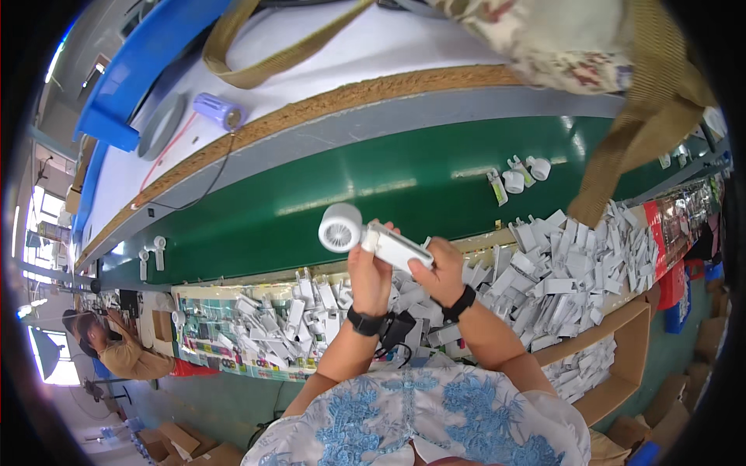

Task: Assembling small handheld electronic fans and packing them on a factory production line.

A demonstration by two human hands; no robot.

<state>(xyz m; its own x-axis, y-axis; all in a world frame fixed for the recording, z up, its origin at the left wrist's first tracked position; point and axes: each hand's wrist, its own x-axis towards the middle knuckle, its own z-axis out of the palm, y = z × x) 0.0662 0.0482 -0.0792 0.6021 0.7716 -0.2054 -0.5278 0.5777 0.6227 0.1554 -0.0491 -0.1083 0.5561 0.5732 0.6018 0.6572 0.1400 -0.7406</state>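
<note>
Single view, head-mounted fisheye, upright and unmirrored. Looks steeply down from above the green conveyor belt (pixel 373 194), close over its near edge. Belt runs slantwise across mid-frame, bent by the lens; forearms enter from below the belt. Dark rim at corners. No second view.

Both hands raised over the bench edge, holding one white handheld fan (pixel 371 236): left hand (pixel 371 273) grips the handle near the round head, right hand (pixel 440 270) pinches the handle's far end. Black wristband on each wrist. Below lies a heap of white plastic parts (pixel 544 279). Beyond runs a green conveyor belt (pixel 326 194) carrying what look like more fans (pixel 519 179), small and blurred.
</note>
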